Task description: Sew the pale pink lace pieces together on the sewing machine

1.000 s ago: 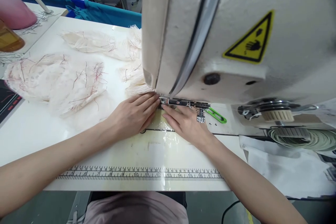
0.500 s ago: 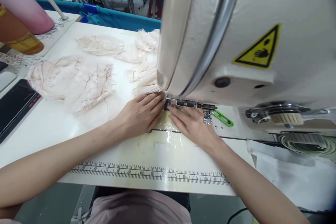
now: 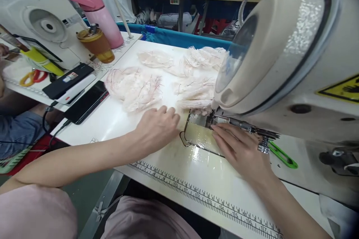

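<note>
My left hand (image 3: 160, 130) is curled with its knuckles up, over the table left of the sewing machine's needle plate (image 3: 200, 118). Its fingertips are hidden, so whatever it may hold cannot be seen. My right hand (image 3: 243, 148) has its fingers stretched toward the presser foot (image 3: 211, 119), fingertips beside it; no held thing shows. A gathered piece of sheer pale pink fabric (image 3: 196, 104) lies at the needle area, behind the foot. The sewing machine head (image 3: 269, 52) rises above my right hand.
More pale fabric with loose red threads (image 3: 133, 87) lies left. A phone (image 3: 86, 102), pink bottle (image 3: 102, 22) and amber cup (image 3: 98, 44) stand farther left. Green thread snips (image 3: 283, 155) lie right. A ruler strip (image 3: 196, 194) runs along the front edge. Co-workers sit left and behind.
The view has swung left. My left hand has drawn back from the needle area and curled up, while my right hand stays by the presser foot.
</note>
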Demonstrator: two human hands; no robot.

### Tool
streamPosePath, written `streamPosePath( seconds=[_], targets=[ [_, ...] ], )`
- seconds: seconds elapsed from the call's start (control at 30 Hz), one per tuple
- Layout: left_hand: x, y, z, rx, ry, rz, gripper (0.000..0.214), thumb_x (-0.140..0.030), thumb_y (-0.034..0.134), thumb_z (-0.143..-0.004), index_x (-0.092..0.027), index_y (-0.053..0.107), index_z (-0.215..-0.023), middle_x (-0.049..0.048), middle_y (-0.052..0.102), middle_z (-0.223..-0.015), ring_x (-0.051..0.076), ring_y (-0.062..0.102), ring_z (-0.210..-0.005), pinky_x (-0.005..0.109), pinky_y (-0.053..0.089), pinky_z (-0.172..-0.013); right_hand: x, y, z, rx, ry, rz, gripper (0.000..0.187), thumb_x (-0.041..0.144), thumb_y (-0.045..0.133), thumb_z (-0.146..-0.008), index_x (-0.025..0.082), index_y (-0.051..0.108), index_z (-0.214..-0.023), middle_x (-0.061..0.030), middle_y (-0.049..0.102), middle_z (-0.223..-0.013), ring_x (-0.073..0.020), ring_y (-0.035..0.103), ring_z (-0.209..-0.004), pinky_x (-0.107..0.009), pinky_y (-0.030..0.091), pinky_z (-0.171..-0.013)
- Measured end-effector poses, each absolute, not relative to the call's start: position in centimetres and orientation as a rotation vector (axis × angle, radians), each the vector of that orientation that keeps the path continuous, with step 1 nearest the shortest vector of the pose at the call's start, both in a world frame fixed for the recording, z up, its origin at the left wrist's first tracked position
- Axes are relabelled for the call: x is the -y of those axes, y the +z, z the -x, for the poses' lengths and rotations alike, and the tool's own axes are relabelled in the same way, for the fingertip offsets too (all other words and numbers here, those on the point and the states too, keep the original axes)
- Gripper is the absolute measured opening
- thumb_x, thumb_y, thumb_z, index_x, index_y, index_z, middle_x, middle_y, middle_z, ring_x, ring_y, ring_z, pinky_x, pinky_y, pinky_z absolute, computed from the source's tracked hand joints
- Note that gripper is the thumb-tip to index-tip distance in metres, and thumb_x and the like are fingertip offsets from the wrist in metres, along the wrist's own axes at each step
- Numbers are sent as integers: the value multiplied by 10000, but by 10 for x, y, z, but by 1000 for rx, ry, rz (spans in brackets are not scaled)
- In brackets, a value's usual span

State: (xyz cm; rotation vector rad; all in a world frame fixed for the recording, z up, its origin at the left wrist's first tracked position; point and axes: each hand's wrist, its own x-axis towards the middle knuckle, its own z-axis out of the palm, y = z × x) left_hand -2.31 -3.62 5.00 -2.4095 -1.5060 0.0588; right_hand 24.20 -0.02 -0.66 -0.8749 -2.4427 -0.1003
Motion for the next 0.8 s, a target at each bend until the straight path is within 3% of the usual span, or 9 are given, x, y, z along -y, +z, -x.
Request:
streamPosePath(
  seconds=[0.07,0.17,0.27,0.37,0.57,0.8],
  targets=[
    [54,52,39,1552,138,2384,216,-268,554,-919,-151,592,-741,68,591,-707,198,545,-614,285,333,-409,1,-4,-240,2450,-133,870,292,172,558,-926,283,647,-1182,-15,705,-1167,-184,685,-962,-354,543,-814],
    [79,44,55,1460,62,2450,191,-24,472,-884,-135,604,-804,77,637,-792,196,591,-709,281,456,-497,2,0,-236,2441,-179,853,224,157,579,-920,241,665,-1109,-6,724,-1112,-163,686,-953,-320,540,-818],
    [100,36,55,1259,-237,2613,193,-2,474,-895,-124,619,-933,73,682,-899,202,632,-851,359,561,-783,4,4,-231,2441,-170,881,164,189,574,-936,207,679,-1061,-23,737,-1056,-157,686,-926,-307,531,-828],
    [116,37,46,1046,-514,2939,181,-66,492,-929,-118,608,-1058,73,698,-970,185,640,-965,367,516,-980,6,5,-229,2436,-127,951,167,222,559,-951,200,689,-1054,-31,735,-1049,-155,682,-907,-313,525,-830],
    [114,41,51,1448,-896,2871,286,-113,527,-920,-165,560,-1199,116,659,-1127,188,630,-1067,303,550,-893,6,4,-232,2412,-162,899,187,183,588,-921,182,679,-1084,-19,731,-1043,-150,667,-923,-311,540,-832],
    [90,29,63,1837,-682,2631,241,-275,512,-964,-172,595,-1165,90,663,-1089,190,639,-962,300,538,-762,27,8,-209,2616,193,286,434,34,493,-899,208,586,-1286,-3,645,-1301,-156,551,-1242,-341,530,-995]
  ],
)
